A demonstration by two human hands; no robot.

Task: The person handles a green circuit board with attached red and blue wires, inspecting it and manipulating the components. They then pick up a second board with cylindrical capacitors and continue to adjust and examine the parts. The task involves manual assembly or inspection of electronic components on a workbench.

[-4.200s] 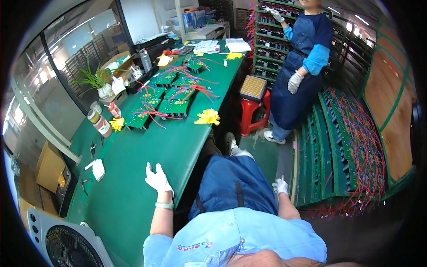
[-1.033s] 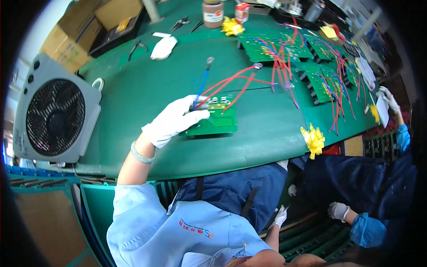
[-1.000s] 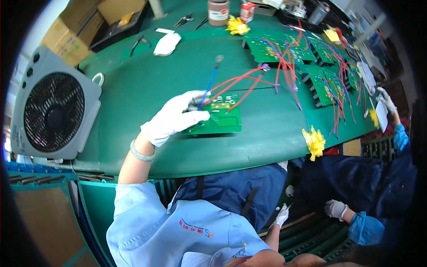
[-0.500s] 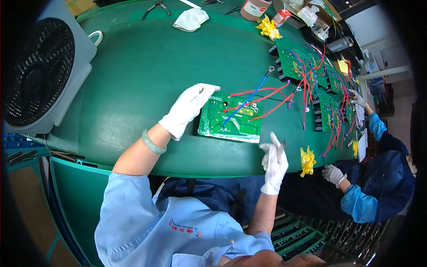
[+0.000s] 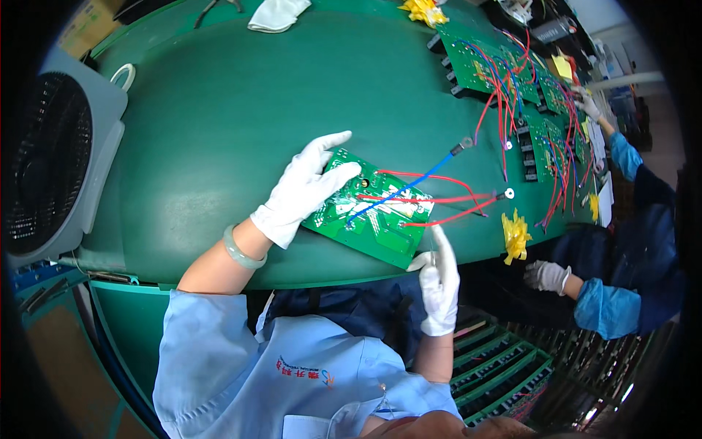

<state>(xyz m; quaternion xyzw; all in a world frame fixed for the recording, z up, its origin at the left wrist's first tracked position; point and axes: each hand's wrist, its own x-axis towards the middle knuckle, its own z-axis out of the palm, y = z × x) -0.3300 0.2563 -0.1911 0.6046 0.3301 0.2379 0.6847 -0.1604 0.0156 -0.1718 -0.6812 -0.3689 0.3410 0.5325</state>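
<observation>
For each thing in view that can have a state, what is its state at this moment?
Near circuit board: turned askew, red wires attached.
Blue wire: one end on this board, lug end unattached.
Left hand: gloved, gripping the board's left end.
Right hand: gloved, holding a thin tool.
Fan: upright; running or not, unclear.
Other circuit boards: wires attached.
White cloth: lying unheld.

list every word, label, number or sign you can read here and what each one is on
Wording is not copied out; print shows on these things:
Light-blue fabric work shirt: mostly red chest print, its smallest line too small to read.
Dark grey cylindrical container: pale lettering on its side, slightly blurred.
Green rectangular circuit board in the white-gloved left hand: white markings, too small to read.
</observation>
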